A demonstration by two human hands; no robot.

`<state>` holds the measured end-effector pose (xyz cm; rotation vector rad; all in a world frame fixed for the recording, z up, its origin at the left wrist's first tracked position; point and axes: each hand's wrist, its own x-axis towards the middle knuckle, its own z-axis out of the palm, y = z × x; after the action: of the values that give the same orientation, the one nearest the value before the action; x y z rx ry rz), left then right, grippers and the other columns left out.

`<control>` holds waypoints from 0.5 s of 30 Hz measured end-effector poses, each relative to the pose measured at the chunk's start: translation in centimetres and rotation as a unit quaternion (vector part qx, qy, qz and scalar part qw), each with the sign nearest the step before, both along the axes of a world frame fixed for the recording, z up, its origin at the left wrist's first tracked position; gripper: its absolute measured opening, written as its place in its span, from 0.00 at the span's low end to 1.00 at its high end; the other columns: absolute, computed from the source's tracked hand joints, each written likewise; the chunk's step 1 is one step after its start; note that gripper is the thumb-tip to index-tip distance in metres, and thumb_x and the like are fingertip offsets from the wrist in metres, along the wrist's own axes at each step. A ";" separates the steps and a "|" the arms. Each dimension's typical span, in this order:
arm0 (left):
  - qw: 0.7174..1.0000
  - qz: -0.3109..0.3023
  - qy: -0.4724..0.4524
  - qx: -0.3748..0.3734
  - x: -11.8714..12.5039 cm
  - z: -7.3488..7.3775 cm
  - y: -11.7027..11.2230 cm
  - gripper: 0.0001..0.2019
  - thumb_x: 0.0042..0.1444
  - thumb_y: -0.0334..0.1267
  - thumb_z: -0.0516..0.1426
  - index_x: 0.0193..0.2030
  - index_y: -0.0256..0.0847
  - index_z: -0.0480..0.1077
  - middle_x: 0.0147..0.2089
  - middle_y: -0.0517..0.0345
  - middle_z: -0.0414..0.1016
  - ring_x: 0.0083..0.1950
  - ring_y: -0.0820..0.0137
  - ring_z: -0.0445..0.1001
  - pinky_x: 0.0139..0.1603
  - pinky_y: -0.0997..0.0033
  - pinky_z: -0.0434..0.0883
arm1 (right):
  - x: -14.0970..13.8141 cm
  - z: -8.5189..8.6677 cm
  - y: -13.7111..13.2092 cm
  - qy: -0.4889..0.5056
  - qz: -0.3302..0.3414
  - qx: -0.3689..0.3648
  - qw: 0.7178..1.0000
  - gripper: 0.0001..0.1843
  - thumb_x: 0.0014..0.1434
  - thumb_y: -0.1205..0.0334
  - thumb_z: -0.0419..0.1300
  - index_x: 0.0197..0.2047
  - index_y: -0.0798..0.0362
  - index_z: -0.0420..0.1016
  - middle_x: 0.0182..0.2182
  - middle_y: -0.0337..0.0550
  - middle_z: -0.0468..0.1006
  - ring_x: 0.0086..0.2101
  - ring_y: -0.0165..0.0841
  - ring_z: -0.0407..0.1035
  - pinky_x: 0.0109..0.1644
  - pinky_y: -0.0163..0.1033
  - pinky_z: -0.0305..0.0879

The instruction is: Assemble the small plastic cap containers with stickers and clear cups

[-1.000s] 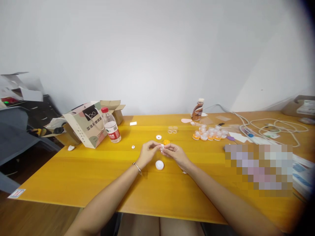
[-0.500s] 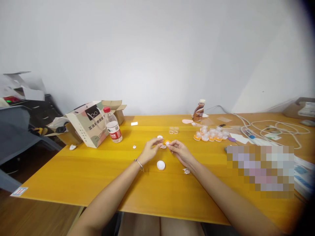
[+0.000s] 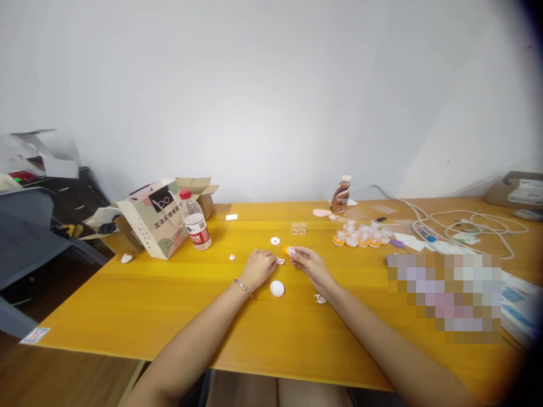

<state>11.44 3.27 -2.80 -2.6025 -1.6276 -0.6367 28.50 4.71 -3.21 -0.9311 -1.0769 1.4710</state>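
My left hand, with a bracelet at its wrist, is closed with the fingertips down on a small white cut-out plastic piece at the table's surface. Between thumb and fingers of my right hand is a small round orange-and-white plastic part, raised slightly above the table. A white ring-like disc lies just beyond the hands. Nearer to me sits a round white cap. Another white cut-out piece rests beside my right wrist. A tiny white part lies left of my left hand.
Several clear-and-orange round parts cluster at the right. Two clear rings stand behind the hands. At the left are a water bottle and a paper bag. A brown drink bottle and white cables occupy the back right.
My left hand has come down and its fingers have closed at the white cut-out piece. My right hand still holds the orange-and-white part, now turned a little. The view has shifted slightly.
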 end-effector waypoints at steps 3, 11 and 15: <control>1.000 0.019 -0.024 0.003 -0.2 0.2 -0.3 0.06 0.51 0.31 0.52 0.28 0.36 0.69 0.29 0.53 0.72 0.33 0.69 0.70 0.40 0.69 0.61 | -0.1 -0.1 0.0 -0.004 0.009 -0.015 1.000 0.15 0.36 0.60 0.66 0.31 0.53 0.71 0.24 0.37 0.75 0.24 0.26 0.67 0.29 0.32 0.60; 0.932 -0.030 -0.354 -0.065 -0.4 1.4 -1.8 0.09 0.50 0.40 0.55 0.29 0.36 0.71 0.31 0.54 0.73 0.32 0.72 0.70 0.34 0.75 0.65 | -0.6 0.3 -0.7 -0.044 0.024 0.003 0.999 0.15 0.38 0.60 0.65 0.31 0.54 0.68 0.22 0.38 0.76 0.24 0.27 0.69 0.29 0.32 0.62; 0.836 -0.045 -0.521 -0.165 0.1 1.6 -1.9 0.11 0.46 0.42 0.57 0.30 0.34 0.71 0.30 0.54 0.74 0.31 0.72 0.71 0.35 0.73 0.67 | -1.2 0.6 -1.5 -0.047 0.060 -0.001 0.997 0.18 0.37 0.58 0.66 0.32 0.53 0.68 0.25 0.40 0.77 0.25 0.30 0.71 0.32 0.35 0.65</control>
<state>11.51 1.38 -1.24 -2.6860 -1.8957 -2.2682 27.28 3.21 -2.58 -0.9587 -1.2193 1.5393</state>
